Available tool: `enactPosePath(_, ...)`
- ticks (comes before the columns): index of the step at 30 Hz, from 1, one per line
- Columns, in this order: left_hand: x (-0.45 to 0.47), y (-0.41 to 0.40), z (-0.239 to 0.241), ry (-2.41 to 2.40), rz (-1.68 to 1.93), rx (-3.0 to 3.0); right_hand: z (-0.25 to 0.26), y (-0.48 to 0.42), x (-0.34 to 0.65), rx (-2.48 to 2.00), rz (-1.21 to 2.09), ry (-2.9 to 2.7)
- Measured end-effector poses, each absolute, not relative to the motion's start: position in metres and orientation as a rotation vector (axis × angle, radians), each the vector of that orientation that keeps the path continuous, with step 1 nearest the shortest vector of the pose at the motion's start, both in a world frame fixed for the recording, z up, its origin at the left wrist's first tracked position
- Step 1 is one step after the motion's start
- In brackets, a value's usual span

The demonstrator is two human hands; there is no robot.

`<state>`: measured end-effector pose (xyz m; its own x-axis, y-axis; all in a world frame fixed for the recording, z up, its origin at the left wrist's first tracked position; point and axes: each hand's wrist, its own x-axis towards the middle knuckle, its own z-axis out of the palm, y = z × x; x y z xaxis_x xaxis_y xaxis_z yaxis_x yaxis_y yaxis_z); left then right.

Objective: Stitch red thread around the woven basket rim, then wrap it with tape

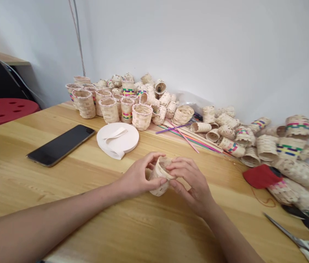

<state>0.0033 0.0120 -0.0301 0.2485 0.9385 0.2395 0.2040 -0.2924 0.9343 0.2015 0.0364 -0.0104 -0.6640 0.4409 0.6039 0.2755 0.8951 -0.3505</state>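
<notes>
A small pale woven basket [159, 187] is held just above or on the wooden table, its open mouth tilted up; I cannot tell whether its base touches the wood. My left hand [146, 175] wraps round its left side, thumb across the front. From the right, my right hand [188, 179] pinches the rim, fingertips at the mouth and thumb below on the outer wall. Part of the rim is hidden behind the fingers. Beyond my left hand lies a flat roll of cream ribbon [129, 140] with its loose end folded over the top.
A black phone [61, 145] lies at left. Several rimmed baskets [142, 117] stand at the back, with many unrimmed ones [266, 148] heaped toward the right. Coloured strips [189, 137] lie before them. Scissors [293, 237] and a red cloth piece [262, 176] are at right.
</notes>
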Motion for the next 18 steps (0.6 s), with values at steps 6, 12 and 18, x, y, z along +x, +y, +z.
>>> enactPosePath(6,0.0018,0.0143,-0.0314,1.095,1.150,1.694,-0.0079,0.0373,0.2020,-0.500,0.315,-2.358)
enactPosePath(12,0.0009,0.0167,-0.0335,1.061,1.120,1.708,-0.0075,0.0357,0.2026,-0.501,0.387,-2.310)
enactPosePath(18,0.0015,0.0163,-0.0340,1.093,1.134,1.732,-0.0081,0.0337,0.2002,-0.512,0.384,-2.275)
